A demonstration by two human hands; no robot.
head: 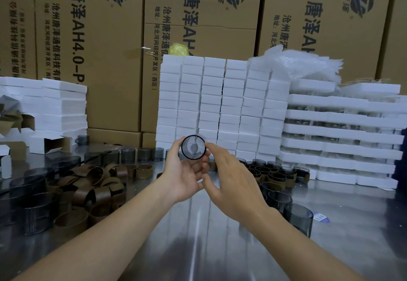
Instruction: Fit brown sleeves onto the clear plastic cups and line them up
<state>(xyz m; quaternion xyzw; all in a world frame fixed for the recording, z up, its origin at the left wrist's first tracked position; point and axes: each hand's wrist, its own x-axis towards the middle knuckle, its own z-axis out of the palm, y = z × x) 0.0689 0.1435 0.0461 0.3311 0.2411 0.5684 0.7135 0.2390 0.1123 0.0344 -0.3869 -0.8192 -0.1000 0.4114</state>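
Left hand (185, 170) fingertips grip clear cup (193, 150) (mouth camera-ward) | right hand (231, 181), loose, touches rim

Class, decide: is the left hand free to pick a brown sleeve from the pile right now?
Probably not: the left hand holds a cup. The sleeves lie uncovered on its side of the table, so only that grip hinders.

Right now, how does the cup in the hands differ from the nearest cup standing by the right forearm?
The held cup is off the table, tipped so its mouth faces the camera; the standing cup sits upright on the table. The left hand grips the held cup and the right hand touches its rim; nothing touches the standing cup. Both are smoky, see-through and unsleeved.
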